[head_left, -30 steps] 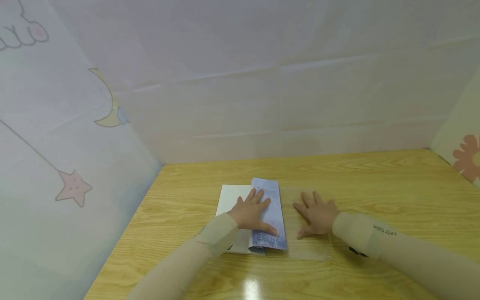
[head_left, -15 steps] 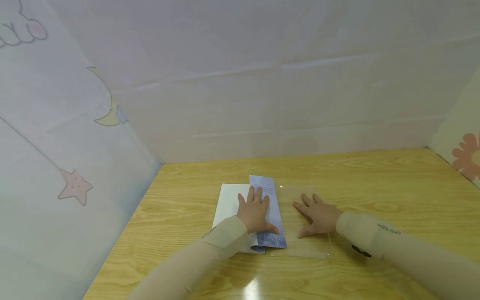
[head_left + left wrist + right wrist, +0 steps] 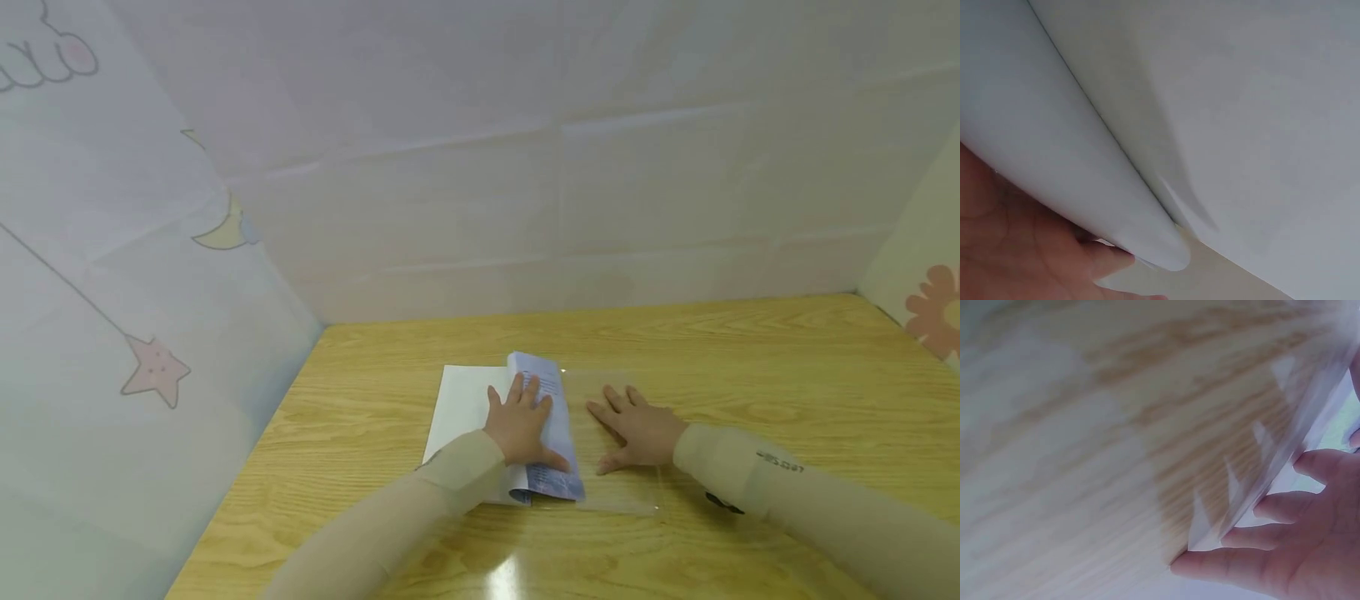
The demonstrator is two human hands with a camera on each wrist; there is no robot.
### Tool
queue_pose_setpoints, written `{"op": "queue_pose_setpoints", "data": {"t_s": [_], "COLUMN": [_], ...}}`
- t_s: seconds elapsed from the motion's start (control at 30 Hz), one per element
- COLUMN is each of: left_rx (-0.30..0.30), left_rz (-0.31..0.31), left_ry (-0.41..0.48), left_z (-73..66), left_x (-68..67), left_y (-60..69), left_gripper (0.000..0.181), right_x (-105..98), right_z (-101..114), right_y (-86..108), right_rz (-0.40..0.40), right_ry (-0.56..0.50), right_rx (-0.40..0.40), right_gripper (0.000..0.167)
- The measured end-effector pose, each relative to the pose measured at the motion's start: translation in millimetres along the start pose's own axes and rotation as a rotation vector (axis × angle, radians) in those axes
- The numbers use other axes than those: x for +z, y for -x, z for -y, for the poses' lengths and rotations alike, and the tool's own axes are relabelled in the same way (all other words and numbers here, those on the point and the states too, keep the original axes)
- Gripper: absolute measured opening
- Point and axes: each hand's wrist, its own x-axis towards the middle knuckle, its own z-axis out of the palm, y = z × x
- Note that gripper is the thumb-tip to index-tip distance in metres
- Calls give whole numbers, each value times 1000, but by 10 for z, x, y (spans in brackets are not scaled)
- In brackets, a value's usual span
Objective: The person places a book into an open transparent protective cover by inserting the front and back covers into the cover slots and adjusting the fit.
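Paper (image 3: pixel 557 425), printed blue, lies curled over a white page (image 3: pixel 463 400) in the head view, the left hand (image 3: pixel 517 433) spread on it, gripping nothing. Both sit further right than 0.5 s ago, seemingly easing towards the clear sheet (image 3: pixel 622 493) where the right hand (image 3: pixel 643 435) rests splayed, holding nothing. Left wrist: pale curl beside fingers. Right wrist: fingertips touching clear film.

Head view: soft, rather dim, even light; a white glare spot lies near the lower edge of the glossy yellow wood-grain tabletop (image 3: pixel 750 375). Left wrist view: blurred, low in contrast, grey shadow beside the curled white paper sheet (image 3: pixel 1072 137). Right wrist view: hazy at left; pale reflections along the folded clear plastic sheet (image 3: pixel 1300 425).
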Motion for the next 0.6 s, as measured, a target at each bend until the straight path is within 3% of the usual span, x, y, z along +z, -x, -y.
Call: {"op": "queue_pose_setpoints", "data": {"t_s": [0.23, 0.6], "left_rx": [16, 46], "left_rz": [27, 61], "left_ry": [-50, -51], "left_z": [-39, 5], "left_x": [-2, 15], "left_y": [-16, -19], "left_gripper": [105, 104], "right_x": [27, 58], "right_z": [-21, -54], "right_y": [-11, -12], "right_rz": [-10, -29], "right_ry": [31, 54], "right_rx": [-9, -23], "right_gripper": [97, 98]}}
